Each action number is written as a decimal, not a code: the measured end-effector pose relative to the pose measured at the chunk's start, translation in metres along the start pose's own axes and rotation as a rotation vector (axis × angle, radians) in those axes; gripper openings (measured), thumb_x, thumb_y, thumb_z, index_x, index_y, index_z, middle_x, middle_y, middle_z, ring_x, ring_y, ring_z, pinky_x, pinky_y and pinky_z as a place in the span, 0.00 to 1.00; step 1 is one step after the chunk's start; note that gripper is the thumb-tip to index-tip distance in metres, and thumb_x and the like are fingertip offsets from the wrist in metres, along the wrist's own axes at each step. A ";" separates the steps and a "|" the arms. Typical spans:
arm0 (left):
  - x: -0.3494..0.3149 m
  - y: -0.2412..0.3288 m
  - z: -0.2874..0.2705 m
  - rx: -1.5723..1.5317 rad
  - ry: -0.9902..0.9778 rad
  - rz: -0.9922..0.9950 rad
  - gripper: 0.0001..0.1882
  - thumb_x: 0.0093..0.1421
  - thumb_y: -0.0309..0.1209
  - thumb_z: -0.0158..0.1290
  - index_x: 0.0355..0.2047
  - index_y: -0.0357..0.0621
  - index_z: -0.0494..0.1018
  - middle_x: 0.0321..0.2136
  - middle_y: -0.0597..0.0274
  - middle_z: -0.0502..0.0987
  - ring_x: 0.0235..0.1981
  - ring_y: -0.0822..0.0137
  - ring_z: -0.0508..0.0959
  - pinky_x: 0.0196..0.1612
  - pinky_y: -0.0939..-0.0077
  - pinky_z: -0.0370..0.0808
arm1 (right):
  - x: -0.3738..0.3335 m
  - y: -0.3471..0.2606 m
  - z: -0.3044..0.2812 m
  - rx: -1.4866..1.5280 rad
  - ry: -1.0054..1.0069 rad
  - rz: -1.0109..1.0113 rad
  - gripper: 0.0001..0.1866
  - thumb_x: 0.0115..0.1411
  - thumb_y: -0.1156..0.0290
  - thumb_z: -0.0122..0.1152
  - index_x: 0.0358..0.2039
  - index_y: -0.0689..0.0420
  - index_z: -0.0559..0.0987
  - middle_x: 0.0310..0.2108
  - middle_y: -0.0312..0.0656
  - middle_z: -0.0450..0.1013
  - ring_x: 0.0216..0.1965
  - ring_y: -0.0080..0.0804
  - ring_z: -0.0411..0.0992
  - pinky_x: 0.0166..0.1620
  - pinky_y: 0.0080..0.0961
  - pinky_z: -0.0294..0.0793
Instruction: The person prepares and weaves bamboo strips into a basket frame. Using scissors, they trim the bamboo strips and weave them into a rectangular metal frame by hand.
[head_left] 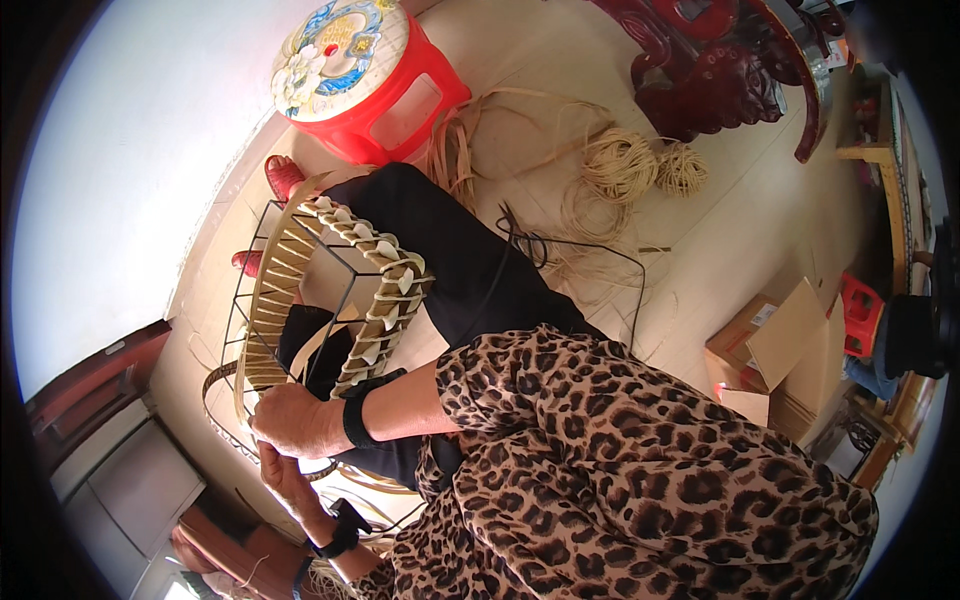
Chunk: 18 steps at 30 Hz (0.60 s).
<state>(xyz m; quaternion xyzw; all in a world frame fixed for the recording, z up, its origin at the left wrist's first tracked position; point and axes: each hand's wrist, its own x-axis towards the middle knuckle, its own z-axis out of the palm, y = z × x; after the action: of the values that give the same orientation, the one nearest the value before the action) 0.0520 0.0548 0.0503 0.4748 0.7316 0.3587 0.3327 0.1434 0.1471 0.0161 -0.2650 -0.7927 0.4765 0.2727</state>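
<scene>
A basket with a black wire frame and woven tan strips leans against my legs, its braided rim toward me. At its near left corner my right hand is closed in a fist-like grip on a flat tan weaving strip. Just below it, my left hand pinches close to the same spot, its fingertips almost touching the right hand; what lies between them is partly hidden. Wrapped strips cover one side of the basket, while bare wire shows on the outer side. Each wrist carries a black band.
A red plastic stool with a patterned round top stands at the far left. Coils of tan strip and a dark cable lie on the tiled floor. Carved dark-red furniture is at the back; an opened cardboard box sits at right.
</scene>
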 end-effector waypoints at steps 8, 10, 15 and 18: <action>0.014 0.011 -0.012 0.072 -0.077 -0.052 0.08 0.55 0.26 0.43 0.28 0.31 0.68 0.26 0.67 0.70 0.29 0.77 0.65 0.33 0.84 0.62 | 0.003 0.000 -0.006 0.061 0.042 -0.070 0.06 0.41 0.71 0.56 0.21 0.59 0.77 0.23 0.45 0.72 0.30 0.38 0.72 0.31 0.30 0.71; 0.014 0.011 -0.011 0.014 -0.052 -0.039 0.08 0.55 0.26 0.43 0.26 0.31 0.68 0.24 0.67 0.70 0.27 0.78 0.64 0.32 0.85 0.62 | 0.003 -0.003 -0.007 0.099 0.073 -0.027 0.06 0.42 0.72 0.55 0.20 0.60 0.76 0.23 0.44 0.72 0.30 0.38 0.72 0.32 0.31 0.71; 0.013 0.009 -0.008 0.136 0.025 -0.009 0.08 0.54 0.25 0.42 0.24 0.32 0.68 0.23 0.68 0.70 0.26 0.78 0.64 0.31 0.85 0.62 | 0.003 -0.002 -0.007 0.110 0.108 -0.017 0.05 0.42 0.72 0.55 0.20 0.59 0.76 0.23 0.44 0.72 0.30 0.38 0.72 0.31 0.31 0.71; 0.014 0.006 -0.006 0.046 0.057 -0.023 0.08 0.54 0.25 0.42 0.25 0.32 0.69 0.24 0.68 0.71 0.27 0.78 0.65 0.32 0.85 0.63 | 0.004 -0.002 -0.006 0.107 0.122 -0.008 0.06 0.42 0.72 0.55 0.20 0.59 0.76 0.22 0.44 0.72 0.30 0.38 0.72 0.31 0.31 0.71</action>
<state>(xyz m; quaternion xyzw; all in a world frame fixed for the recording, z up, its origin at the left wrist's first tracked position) 0.0458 0.0681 0.0567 0.4632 0.7543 0.3514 0.3050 0.1440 0.1524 0.0209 -0.2756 -0.7491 0.5000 0.3360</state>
